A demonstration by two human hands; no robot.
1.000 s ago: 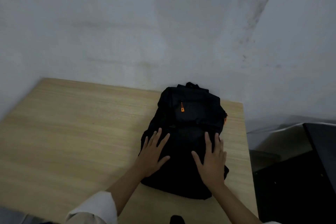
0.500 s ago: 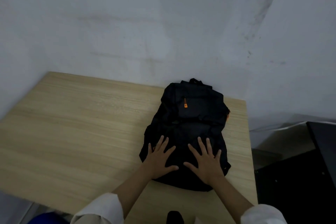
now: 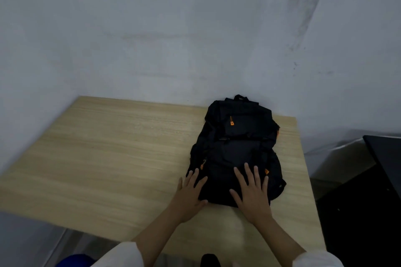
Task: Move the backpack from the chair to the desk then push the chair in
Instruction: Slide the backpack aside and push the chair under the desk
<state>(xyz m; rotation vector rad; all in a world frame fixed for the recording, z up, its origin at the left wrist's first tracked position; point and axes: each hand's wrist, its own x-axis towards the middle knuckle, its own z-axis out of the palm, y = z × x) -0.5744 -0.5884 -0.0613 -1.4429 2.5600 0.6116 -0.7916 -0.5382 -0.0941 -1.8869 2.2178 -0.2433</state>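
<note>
A black backpack [image 3: 236,143] with orange zipper pulls lies flat on the light wooden desk [image 3: 112,158], toward its right side, its top handle near the wall. My left hand [image 3: 189,193] rests flat with fingers spread on the backpack's near left corner. My right hand [image 3: 252,193] lies flat on its near right part, fingers apart. Neither hand grips anything. A blue rounded shape [image 3: 76,261], perhaps the chair, peeks in at the bottom left edge; I cannot tell for sure.
A grey wall [image 3: 195,39] stands right behind the desk. A dark cabinet or box [image 3: 368,201] sits to the right of the desk, lower down. A small black object [image 3: 209,260] shows at the bottom edge.
Both hands have slid back toward the backpack's near edge. The backpack sits farther from the desk's front edge, and the view has drawn back, showing more floor below the desk.
</note>
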